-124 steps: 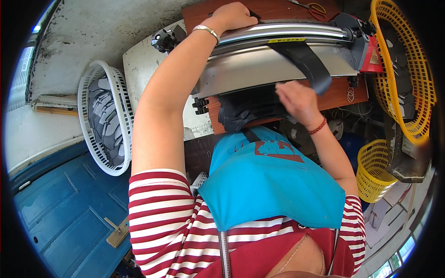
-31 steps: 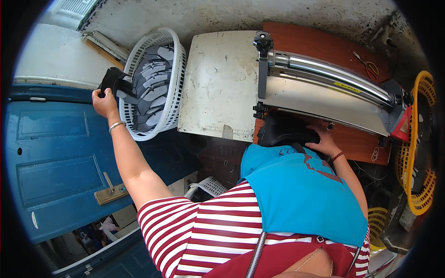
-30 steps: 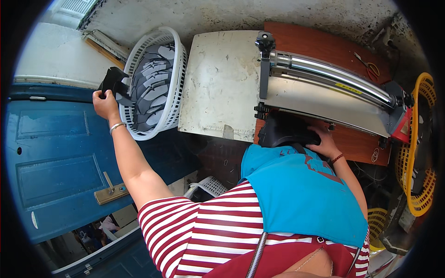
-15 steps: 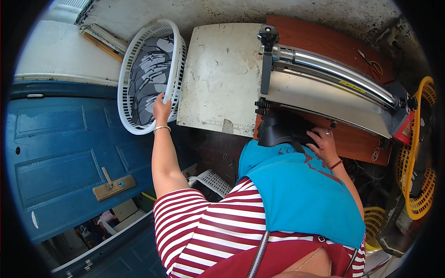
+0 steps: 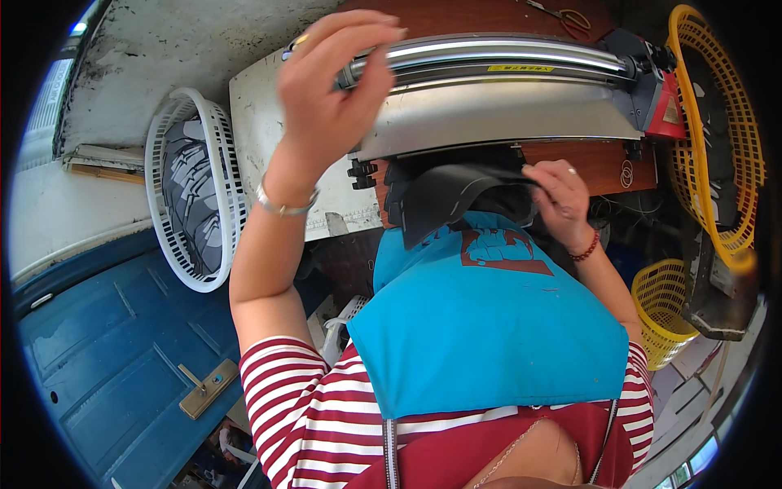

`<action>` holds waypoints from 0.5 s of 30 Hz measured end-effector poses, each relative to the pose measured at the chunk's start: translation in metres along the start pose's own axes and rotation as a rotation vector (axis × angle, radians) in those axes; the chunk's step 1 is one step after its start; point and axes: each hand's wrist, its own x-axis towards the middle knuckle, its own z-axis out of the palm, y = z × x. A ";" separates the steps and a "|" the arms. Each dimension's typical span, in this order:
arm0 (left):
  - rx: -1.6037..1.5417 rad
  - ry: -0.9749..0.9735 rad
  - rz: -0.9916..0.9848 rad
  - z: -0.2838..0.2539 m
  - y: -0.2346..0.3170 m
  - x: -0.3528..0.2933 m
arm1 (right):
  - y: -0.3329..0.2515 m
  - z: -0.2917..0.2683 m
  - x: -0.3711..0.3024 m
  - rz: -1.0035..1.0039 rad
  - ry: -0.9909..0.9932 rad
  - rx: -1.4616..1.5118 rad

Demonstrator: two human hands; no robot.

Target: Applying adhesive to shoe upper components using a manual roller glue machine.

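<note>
My left hand (image 5: pixel 330 98) is raised over the left end of a machine with a long metal roller (image 5: pixel 529 50). Its fingers are parted and nothing shows in them. Below the machine's metal plate (image 5: pixel 505 118), at my lap, my right hand (image 5: pixel 562 200) pinches the edge of a curved black sheet piece (image 5: pixel 456 191), leather-like, lifted off other dark pieces. Part of that black stack lies hidden under the plate and the sheet. To the left stands a white plastic basket (image 5: pixel 221 175) of grey-and-black flat cut pieces (image 5: pixel 195 196).
Yellow baskets (image 5: pixel 692 155) (image 5: pixel 664 285) stand at the right, the upper one holding dark pieces. Orange-handled scissors (image 5: pixel 574 20) lie on the red-brown board behind the roller. A blue door (image 5: pixel 106 350) with a handle is at the lower left.
My left hand has let go of the white basket's rim and moved up and right over the machine. My right hand has lifted the black sheet's edge. The view has shifted.
</note>
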 end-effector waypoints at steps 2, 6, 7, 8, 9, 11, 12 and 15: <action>-0.079 -0.169 -0.157 0.044 -0.022 0.010 | -0.003 -0.025 0.011 0.002 0.086 -0.191; 0.080 -0.732 -0.583 0.120 -0.071 0.021 | 0.010 -0.039 0.021 0.043 0.093 -0.549; 0.074 -0.733 -0.582 0.133 -0.083 0.026 | 0.013 -0.038 0.026 0.073 0.022 -0.716; 0.099 -0.836 -0.643 0.145 -0.093 0.032 | 0.019 -0.028 0.029 0.084 0.033 -0.746; 0.125 -0.939 -0.705 0.153 -0.101 0.032 | 0.016 -0.020 0.034 0.090 0.031 -0.748; 0.120 -0.924 -0.723 0.160 -0.101 0.038 | 0.013 -0.002 0.041 0.045 0.058 -0.652; 0.081 -0.898 -0.671 0.160 -0.108 0.037 | 0.012 0.009 0.035 -0.049 0.073 -0.525; 0.038 -0.706 -0.485 0.158 -0.128 0.031 | 0.009 0.052 0.000 -0.100 -0.171 -0.337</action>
